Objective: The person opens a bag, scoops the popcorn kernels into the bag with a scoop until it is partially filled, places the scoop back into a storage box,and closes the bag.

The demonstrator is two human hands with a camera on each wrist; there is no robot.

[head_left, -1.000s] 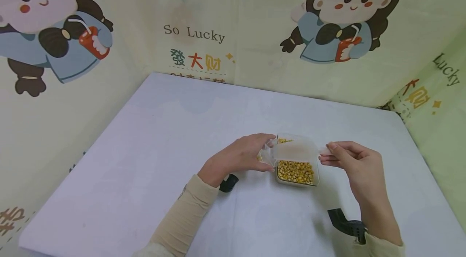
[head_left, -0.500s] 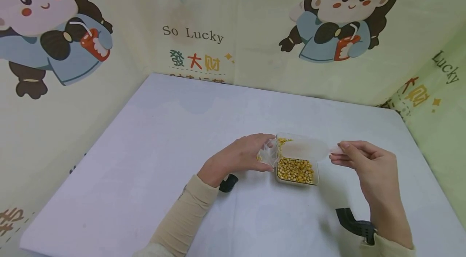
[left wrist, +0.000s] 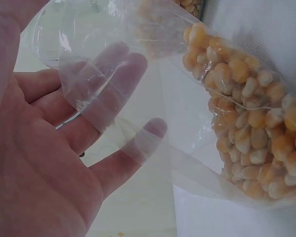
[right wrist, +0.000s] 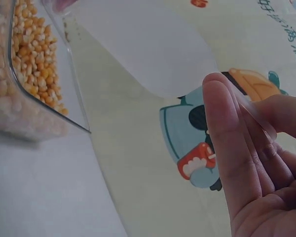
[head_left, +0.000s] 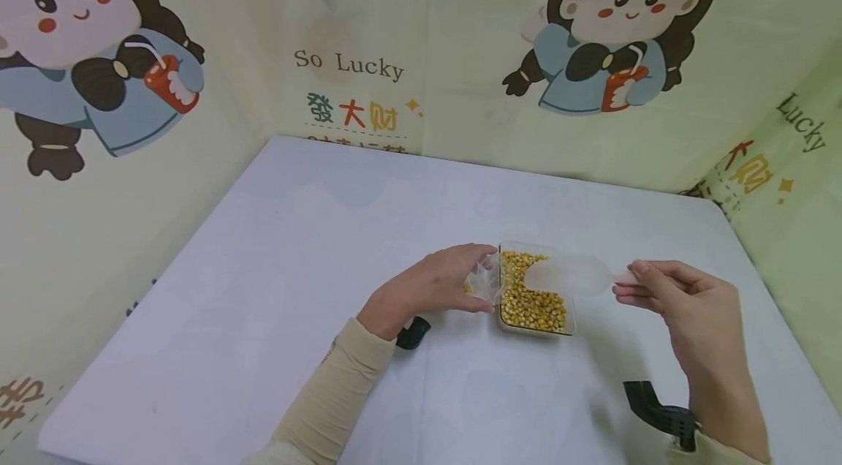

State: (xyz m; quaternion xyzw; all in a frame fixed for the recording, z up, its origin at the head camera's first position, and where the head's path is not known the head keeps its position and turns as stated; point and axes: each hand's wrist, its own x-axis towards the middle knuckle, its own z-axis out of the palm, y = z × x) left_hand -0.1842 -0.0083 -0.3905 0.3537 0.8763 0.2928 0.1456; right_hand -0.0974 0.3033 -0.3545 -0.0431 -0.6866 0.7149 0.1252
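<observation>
My left hand (head_left: 437, 278) is at the left side of a clear rectangular container (head_left: 570, 319), fingers and thumb spread at the mouth of a clear plastic bag (head_left: 485, 278). In the left wrist view, fairly straight fingers (left wrist: 126, 79) show through the film, and corn kernels (left wrist: 251, 133) fill the bag's lower part. More kernels (head_left: 531, 310) lie in the container. My right hand (head_left: 693, 304) pinches the handle of a translucent plastic scoop (head_left: 572, 275) between thumb and fingers. The scoop's rounded blade reaches over the container's right side, apart from the bag; I see no kernels on it.
A white-covered table (head_left: 296, 231) extends widely to the left of the container. Behind it and along both sides hangs a cream curtain (head_left: 460, 85) printed with cartoon figures and lettering. Black camera mounts (head_left: 658, 410) sit at both wrists.
My right hand has drawn the scoop to the right, away from the bag, uncovering more kernels in the container. The left hand and the bag have stayed nearly still.
</observation>
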